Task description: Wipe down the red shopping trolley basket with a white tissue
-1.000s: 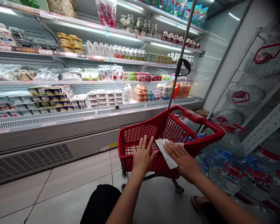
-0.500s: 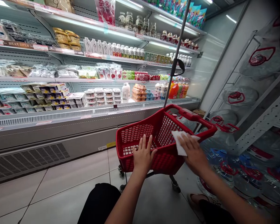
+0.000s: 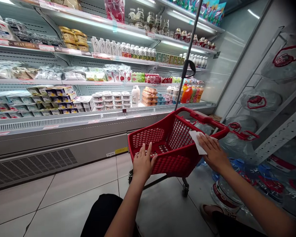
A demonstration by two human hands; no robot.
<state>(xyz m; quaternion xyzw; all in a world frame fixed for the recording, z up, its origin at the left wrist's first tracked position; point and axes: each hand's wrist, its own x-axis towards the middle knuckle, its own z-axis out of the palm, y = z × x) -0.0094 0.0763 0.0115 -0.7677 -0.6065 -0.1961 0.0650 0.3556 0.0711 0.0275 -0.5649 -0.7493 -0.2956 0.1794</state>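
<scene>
A small red shopping cart (image 3: 160,138) with perforated sides stands in front of me on dark wheels, a tall grey pole rising from it. My left hand (image 3: 143,163) rests at the near rim of its basket, fingers spread and nothing in them. Pressed under my right hand (image 3: 213,152) is a white cloth or paper wipe (image 3: 197,142), lying over the cart's side rim near the handle (image 3: 220,130). The wipe's far part is hidden beneath the fingers and palm.
A lit refrigerated display case (image 3: 88,131) with shelves of dairy and drinks runs along the back. Large clear water bottles (image 3: 228,191) with red handles stand at the right, more on a white rack. My knee (image 3: 106,214) shows above the tiled floor (image 3: 71,194).
My right hand and the wipe appear slightly further right and higher in view. The cart's basket has shifted a little, and the whole view has moved slightly.
</scene>
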